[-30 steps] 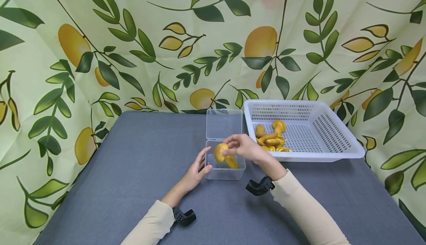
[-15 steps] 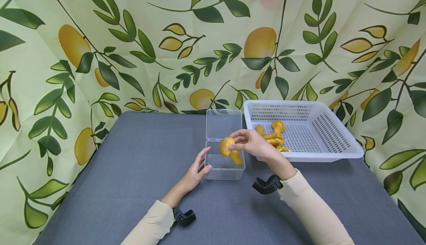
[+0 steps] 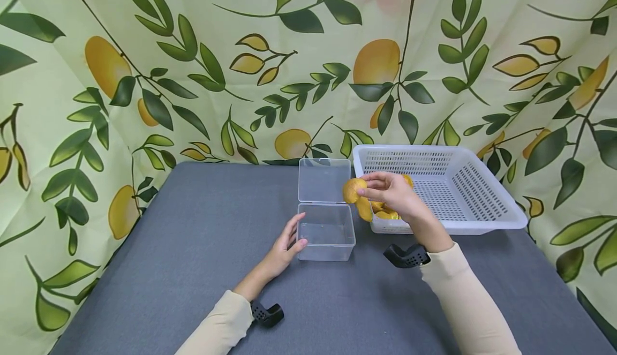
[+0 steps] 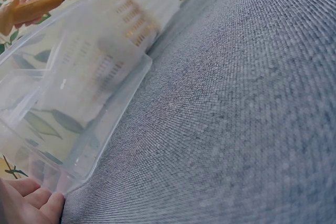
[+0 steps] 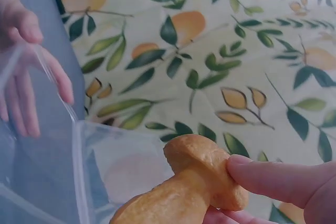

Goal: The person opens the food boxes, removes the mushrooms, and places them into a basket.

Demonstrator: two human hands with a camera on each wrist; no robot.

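Note:
My right hand (image 3: 396,193) pinches a yellow-brown mushroom (image 3: 354,190) by its cap, between thumb and fingers. Its thick stem hangs down by the left rim of the white basket (image 3: 474,225). The right wrist view shows the cap and stem of this mushroom (image 5: 191,182) up close. A clear plastic box (image 3: 326,253) stands on the table with its lid (image 3: 324,181) tipped back; nothing lies inside. My left hand (image 3: 281,249) rests along the box's left wall, fingers extended and thumb apart. In the left wrist view, those fingers (image 4: 39,200) touch the box's corner.
Several more mushrooms (image 3: 385,214) lie at the left end of the perforated basket, partly hidden behind my right hand. A grey cloth covers the table (image 3: 207,237). Behind it hangs a curtain (image 3: 308,39) printed with leaves and fruit.
My right hand has lifted the mushroom out from over the box and carried it right and back to the basket's left rim. The left hand and box have stayed put.

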